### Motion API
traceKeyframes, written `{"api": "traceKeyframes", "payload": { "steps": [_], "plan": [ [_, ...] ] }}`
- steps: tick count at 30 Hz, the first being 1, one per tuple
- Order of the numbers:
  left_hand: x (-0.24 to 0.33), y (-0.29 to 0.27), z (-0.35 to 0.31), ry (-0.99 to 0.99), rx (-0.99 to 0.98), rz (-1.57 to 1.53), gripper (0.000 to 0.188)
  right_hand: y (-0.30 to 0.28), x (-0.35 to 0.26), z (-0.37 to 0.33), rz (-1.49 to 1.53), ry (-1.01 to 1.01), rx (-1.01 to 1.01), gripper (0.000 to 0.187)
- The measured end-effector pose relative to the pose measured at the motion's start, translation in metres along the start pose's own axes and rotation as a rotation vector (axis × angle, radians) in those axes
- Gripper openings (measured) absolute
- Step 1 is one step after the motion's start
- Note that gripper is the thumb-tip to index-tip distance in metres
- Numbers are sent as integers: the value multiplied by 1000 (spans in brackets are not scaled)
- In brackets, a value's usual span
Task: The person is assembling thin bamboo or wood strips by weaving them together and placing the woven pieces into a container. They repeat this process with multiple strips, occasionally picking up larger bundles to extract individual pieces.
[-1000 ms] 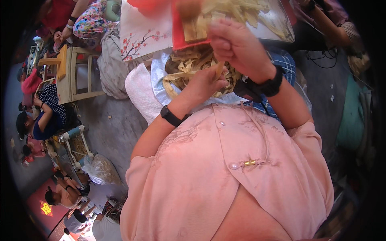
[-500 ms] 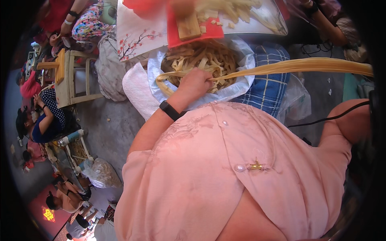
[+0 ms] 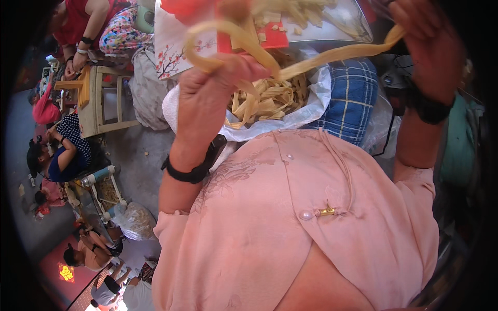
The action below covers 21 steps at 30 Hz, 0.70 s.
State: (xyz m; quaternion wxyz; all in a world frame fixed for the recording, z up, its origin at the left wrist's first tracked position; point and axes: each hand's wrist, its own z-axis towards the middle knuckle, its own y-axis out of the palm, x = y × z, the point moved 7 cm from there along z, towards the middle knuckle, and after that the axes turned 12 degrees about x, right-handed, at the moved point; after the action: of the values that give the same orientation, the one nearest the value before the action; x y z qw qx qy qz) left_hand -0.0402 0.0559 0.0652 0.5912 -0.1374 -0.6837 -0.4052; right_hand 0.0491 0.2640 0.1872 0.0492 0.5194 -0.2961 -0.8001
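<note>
Between two hands (image 3: 206, 93), one strip (image 3: 342, 54)

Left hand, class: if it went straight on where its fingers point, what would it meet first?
Probably the tan strip, which passes just ahead of the left hand, though depth is unclear.

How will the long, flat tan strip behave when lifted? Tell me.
The long, flat tan strip is probably floppy, since it curls into a loop by the left hand. It's likely light, looking thin, and may sag: it dips before reaching the right hand.
</note>
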Motion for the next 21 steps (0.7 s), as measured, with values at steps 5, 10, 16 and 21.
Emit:
{"api": "traceKeyframes", "payload": {
  "steps": [5,10,16,21],
  "plan": [
    [118,2,-6,340,48,-123,19,-19,88,-13,-61,296,154,19],
    [165,-18,-27,809,155,-25,14,-16,120,-14,-40,383,213,16],
    [-82,-41,12,442,-86,1062,27,-35,137,-28,-599,-72,103,20],
    [-173,-66,-19,-334,-308,1178,43,-31,161,-37,-807,-61,63,18]
  ]
}}
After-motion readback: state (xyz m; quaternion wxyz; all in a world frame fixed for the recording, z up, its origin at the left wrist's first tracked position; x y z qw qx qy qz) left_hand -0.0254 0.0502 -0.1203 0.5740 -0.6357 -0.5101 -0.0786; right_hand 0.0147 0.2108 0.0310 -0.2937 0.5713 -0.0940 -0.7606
